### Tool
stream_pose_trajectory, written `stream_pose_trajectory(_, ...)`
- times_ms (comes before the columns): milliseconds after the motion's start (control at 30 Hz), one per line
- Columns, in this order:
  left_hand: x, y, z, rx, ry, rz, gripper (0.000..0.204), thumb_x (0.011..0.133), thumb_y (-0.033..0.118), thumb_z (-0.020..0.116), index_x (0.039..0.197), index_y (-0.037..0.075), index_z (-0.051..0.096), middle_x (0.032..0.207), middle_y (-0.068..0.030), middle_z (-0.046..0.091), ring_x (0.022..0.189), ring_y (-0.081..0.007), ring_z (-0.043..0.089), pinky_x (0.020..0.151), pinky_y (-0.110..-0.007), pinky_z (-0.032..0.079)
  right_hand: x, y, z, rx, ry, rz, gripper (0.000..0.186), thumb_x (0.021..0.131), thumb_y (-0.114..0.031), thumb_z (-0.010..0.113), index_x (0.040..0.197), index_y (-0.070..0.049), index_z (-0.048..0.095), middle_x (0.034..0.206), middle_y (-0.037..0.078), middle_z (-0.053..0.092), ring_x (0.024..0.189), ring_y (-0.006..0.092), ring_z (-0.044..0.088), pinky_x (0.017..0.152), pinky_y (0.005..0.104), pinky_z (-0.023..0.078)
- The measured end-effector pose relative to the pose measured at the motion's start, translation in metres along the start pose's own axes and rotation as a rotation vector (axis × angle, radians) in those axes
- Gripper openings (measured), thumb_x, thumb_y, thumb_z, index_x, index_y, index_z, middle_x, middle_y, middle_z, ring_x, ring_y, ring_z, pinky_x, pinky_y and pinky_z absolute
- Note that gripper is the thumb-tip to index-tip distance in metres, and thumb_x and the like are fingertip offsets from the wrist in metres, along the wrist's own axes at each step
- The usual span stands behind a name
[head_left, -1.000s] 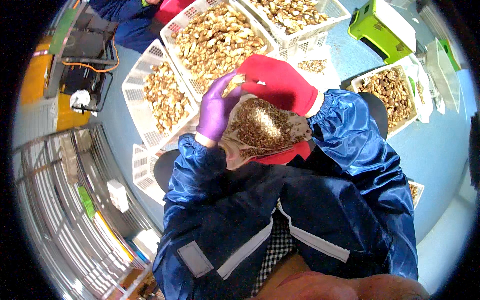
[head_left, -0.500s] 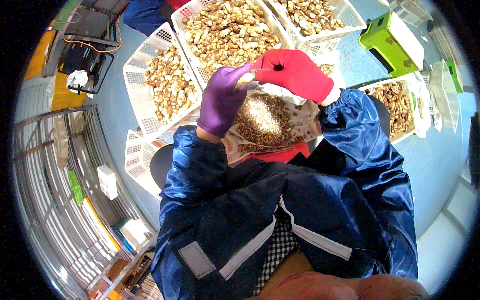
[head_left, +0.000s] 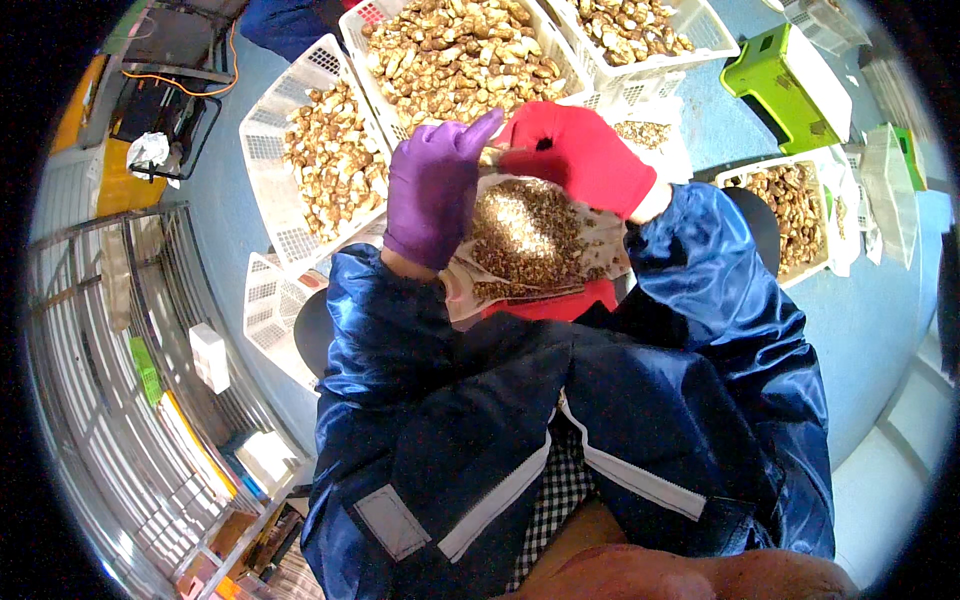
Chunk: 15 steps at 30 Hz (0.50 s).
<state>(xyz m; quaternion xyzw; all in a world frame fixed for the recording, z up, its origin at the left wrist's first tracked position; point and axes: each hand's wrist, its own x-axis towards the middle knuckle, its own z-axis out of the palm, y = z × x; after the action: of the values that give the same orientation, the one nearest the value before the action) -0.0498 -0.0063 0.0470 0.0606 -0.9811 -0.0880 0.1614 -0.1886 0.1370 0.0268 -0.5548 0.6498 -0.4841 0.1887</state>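
View from above of a seated person in a shiny blue jacket (head_left: 560,420) working over a lap. At far left, a grey wire rack (head_left: 110,380) curves along the rim of the view, with a small white box (head_left: 210,357) beside it. Next, on the blue floor (head_left: 880,330), stand white perforated baskets: a tilted basket (head_left: 320,170) holding brown shelled nuts, and a lower basket (head_left: 272,312) of which only the rim and wall show.

The left hand (head_left: 432,190), in a purple glove, is raised over the lap, fingers loosely curled and thumb pointing toward the other hand; it pinches a small pale piece, too small to identify, at the fingertips. Below and between the hands lies a shallow tray of fine brown fragments (head_left: 530,235), resting on the lap and touching the purple glove's heel. The right hand (head_left: 580,150), in a red glove, is closed around the same small piece, fingertips meeting those of the left hand just above the far edge of the tray.

Behind the hands, a large basket of nuts (head_left: 460,50) and another basket (head_left: 640,30) sit side by side. To the right stand a green stool (head_left: 790,85) and a further basket of nuts (head_left: 790,215).
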Motion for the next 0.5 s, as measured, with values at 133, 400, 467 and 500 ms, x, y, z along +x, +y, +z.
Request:
stream_pose_trajectory(133,0.001,-0.005,-0.009,0.008,0.078,0.089,0.047,0.075,0.006,0.058,0.121,0.017,0.06,0.076,-0.0053,0.057,0.072,-0.0254,0.057,0.064,-0.039,0.047,0.006,-0.005,-0.014,0.298,-0.164,0.232,0.021,0.081,-0.021,0.066,0.094,-0.005,0.069,0.09,0.012,0.067,0.085,0.0249,0.065,0.076,0.0349,0.051)
stream_pose_trajectory(400,-0.002,-0.014,-0.01,-0.068,0.148,0.225,0.051,0.07,0.001,0.062,0.119,0.014,0.059,0.08,-0.0068,0.057,0.076,-0.0272,0.058,0.066,-0.037,0.047,0.006,-0.013,-0.006,0.4,-0.204,0.34,0.016,0.088,-0.013,0.062,0.091,0.002,0.067,0.087,0.008,0.066,0.084,0.0152,0.063,0.079,0.0286,0.048)
stream_pose_trajectory(467,-0.009,-0.019,-0.001,-0.442,0.339,0.168,0.065,0.062,-0.009,0.063,0.124,0.011,0.054,0.089,-0.0099,0.056,0.083,-0.027,0.057,0.072,-0.034,0.047,0.003,-0.009,-0.005,0.697,-0.122,0.308,0.018,0.081,-0.016,0.067,0.092,-0.002,0.068,0.083,0.008,0.067,0.079,0.016,0.063,0.072,0.033,0.051)
stream_pose_trajectory(500,-0.012,-0.01,-0.003,-0.63,0.271,-0.006,0.067,0.058,-0.016,0.061,0.12,0.007,0.051,0.096,-0.0096,0.053,0.089,-0.0238,0.054,0.078,-0.032,0.046,0.003,-0.015,-0.004,0.815,-0.118,0.461,0.02,0.082,-0.016,0.067,0.096,-0.002,0.068,0.085,0.008,0.067,0.081,0.0148,0.063,0.073,0.0313,0.051)
